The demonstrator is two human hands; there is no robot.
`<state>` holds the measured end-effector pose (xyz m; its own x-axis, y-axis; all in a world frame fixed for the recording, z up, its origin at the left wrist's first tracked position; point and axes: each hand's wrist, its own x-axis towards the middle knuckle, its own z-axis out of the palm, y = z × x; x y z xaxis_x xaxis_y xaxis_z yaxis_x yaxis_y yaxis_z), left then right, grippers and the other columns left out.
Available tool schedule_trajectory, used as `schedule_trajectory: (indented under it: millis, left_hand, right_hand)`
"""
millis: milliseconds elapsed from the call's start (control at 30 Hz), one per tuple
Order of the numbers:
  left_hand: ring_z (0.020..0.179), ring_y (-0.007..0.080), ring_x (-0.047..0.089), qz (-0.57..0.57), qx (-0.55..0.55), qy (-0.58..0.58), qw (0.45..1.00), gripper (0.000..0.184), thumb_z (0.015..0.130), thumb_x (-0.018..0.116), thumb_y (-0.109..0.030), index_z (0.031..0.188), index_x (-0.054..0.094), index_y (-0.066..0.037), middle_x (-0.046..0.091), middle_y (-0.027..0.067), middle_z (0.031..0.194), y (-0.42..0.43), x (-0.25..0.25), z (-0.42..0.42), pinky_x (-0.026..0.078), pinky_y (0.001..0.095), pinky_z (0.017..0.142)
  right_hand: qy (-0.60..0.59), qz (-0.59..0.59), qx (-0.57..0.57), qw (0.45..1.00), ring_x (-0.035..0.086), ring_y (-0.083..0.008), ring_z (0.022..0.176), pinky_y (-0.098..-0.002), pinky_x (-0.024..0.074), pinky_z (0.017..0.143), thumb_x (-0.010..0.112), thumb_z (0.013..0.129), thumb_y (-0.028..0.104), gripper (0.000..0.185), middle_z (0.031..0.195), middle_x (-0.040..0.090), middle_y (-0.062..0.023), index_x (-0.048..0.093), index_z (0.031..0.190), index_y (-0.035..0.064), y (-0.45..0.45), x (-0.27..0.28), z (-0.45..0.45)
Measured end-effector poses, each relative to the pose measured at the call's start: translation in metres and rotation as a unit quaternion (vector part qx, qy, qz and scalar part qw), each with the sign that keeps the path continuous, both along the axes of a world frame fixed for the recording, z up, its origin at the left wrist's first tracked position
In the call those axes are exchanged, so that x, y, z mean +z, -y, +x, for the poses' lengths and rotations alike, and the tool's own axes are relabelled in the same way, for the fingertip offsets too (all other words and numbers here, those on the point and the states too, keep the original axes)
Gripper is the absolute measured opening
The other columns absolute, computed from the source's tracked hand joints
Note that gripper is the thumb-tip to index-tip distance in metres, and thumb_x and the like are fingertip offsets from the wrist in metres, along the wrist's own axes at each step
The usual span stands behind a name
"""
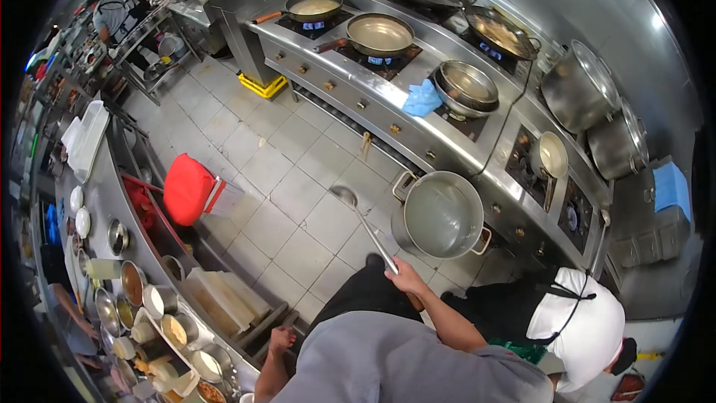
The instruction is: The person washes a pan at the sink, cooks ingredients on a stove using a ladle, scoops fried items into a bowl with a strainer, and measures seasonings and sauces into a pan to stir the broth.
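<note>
My right hand [405, 280] is wrapped round the handle of a long metal ladle [367, 225]. The ladle's bowl points away from me, over the tiled floor. Just right of the ladle, in front of the stove, stands a large two-handled pot [441, 216] with cloudy, pale liquid inside; the ladle is apart from it. What the pot rests on is hidden. Low on my left side, my left hand [282, 339] hangs beside the counter with its fingers curled, and I see nothing in it.
Lit burners heat pans of liquid [380, 34] on the stove [350, 97]. To my right a co-worker in white [578, 321] bends down, close by. A red-lidded bin [188, 189] and a counter with several food containers [134, 282] line my left.
</note>
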<state>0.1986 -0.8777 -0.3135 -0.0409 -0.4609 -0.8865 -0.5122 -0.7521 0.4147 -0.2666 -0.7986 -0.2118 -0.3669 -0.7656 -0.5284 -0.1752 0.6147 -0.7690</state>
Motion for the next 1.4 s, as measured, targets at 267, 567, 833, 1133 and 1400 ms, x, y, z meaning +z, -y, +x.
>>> schedule_trajectory:
  millis: [267, 567, 833, 1133, 1400]
  left_hand:
    - [0.067, 0.0160, 0.058, -0.078, -0.114, 0.063, 0.988, 0.024, 0.077, 0.065, -0.017, 0.085, 0.063, 0.005, 0.064, 0.0108, 0.075, 0.037, 0.030, -0.059, 0.048, 0.0319, 0.061]
    - [0.056, 0.0135, 0.055, -0.230, -0.176, -0.059, 0.955, 0.022, 0.081, 0.059, -0.020, 0.077, 0.059, 0.002, 0.061, 0.0057, 0.066, 0.238, -0.020, -0.103, 0.046, 0.0308, 0.047]
    - [0.057, 0.0098, 0.055, -0.138, -0.054, -0.025, 0.989, 0.020, 0.087, 0.057, -0.022, 0.087, 0.058, -0.002, 0.062, 0.0055, 0.069, 0.381, 0.071, -0.225, 0.045, 0.0245, 0.048]
    - [0.061, 0.0205, 0.058, -0.159, -0.184, 0.030, 0.969, 0.021, 0.081, 0.060, -0.018, 0.078, 0.064, 0.002, 0.061, 0.0087, 0.066, 0.440, -0.005, -0.193, 0.047, 0.0334, 0.059]
    - [0.050, 0.0142, 0.054, -0.075, -0.179, -0.032, 0.980, 0.017, 0.081, 0.056, -0.018, 0.082, 0.057, -0.001, 0.058, 0.0082, 0.067, 0.594, -0.034, -0.180, 0.045, 0.0287, 0.042]
  right_hand:
    - [-0.143, -0.106, -0.136, 0.975, 0.052, -0.0187, 0.067, -0.0327, 0.0438, 0.064, 0.061, 0.079, 0.015, 0.034, 0.072, 0.053, -0.0104, 0.052, 0.108, -0.0003, 0.119, 0.041, -0.062]
    - [-0.263, -0.274, -0.346, 0.858, 0.053, -0.0237, 0.062, -0.0372, 0.0440, 0.062, 0.056, 0.082, 0.009, 0.044, 0.073, 0.054, -0.0128, 0.043, 0.122, -0.0015, 0.294, 0.048, -0.197]
    - [-0.258, -0.161, -0.413, 0.858, 0.060, -0.0303, 0.071, -0.0405, 0.0447, 0.069, 0.059, 0.081, 0.006, 0.051, 0.080, 0.060, -0.0178, 0.035, 0.125, 0.0008, 0.394, 0.032, -0.268]
    - [-0.351, -0.117, -0.471, 0.801, 0.057, -0.0288, 0.077, -0.0382, 0.0441, 0.072, 0.065, 0.079, 0.012, 0.042, 0.089, 0.057, -0.0153, 0.042, 0.113, 0.0014, 0.422, -0.012, -0.278]
    - [0.455, -0.578, -0.572, 0.362, 0.058, -0.0320, 0.093, -0.0414, 0.0527, 0.078, 0.045, 0.089, 0.052, 0.062, 0.103, 0.056, -0.0218, 0.044, 0.112, -0.0054, 0.299, 0.064, -0.290]
